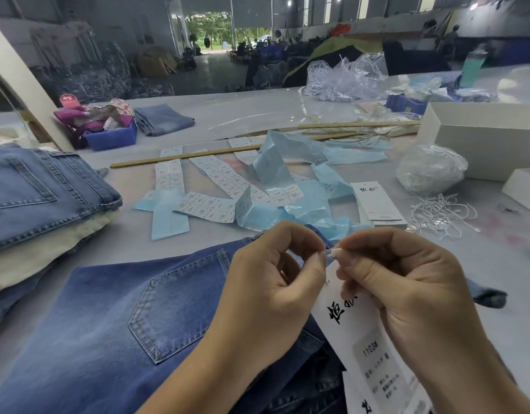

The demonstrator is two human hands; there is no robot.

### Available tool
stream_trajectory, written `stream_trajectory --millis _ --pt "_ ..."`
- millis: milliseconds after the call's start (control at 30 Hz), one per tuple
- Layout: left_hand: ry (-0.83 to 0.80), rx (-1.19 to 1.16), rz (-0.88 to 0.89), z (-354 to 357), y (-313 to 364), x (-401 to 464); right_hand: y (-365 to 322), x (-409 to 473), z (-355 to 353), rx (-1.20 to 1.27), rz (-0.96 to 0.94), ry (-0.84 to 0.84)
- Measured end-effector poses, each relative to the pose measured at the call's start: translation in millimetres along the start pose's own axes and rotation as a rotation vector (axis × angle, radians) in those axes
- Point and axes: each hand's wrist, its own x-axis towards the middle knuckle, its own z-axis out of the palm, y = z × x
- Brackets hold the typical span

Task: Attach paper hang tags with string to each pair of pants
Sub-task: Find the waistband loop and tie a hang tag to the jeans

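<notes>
One white paper hang tag (365,339), a long rectangle printed with black characters and a pale sticker, hangs at the near edge of the surface (234,115), over one pair of blue denim pants (114,318) lying pocket-up. The two hands meet above its top end: the left hand (269,291) has its fingers curled, thumb and forefinger pinching something small that is too fine to make out, and the right hand (407,282) pinches a small white piece at the tag's top. Toward the left edge sits a stack of folded jeans (39,192). Mid-surface lie strips of white labels (210,180) on crumpled blue backing paper (290,162). Rightward are a stack of blank tags (377,204), a tangle of white strings (440,215), and two wooden rulers (186,156).
</notes>
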Motion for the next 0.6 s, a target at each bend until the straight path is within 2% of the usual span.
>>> stream_trajectory --millis 600 --pt "-0.071 0.102 -0.070 0.9 -3.0 0.8 5.8 -1.8 -1.2 -0.086 -0.027 -0.003"
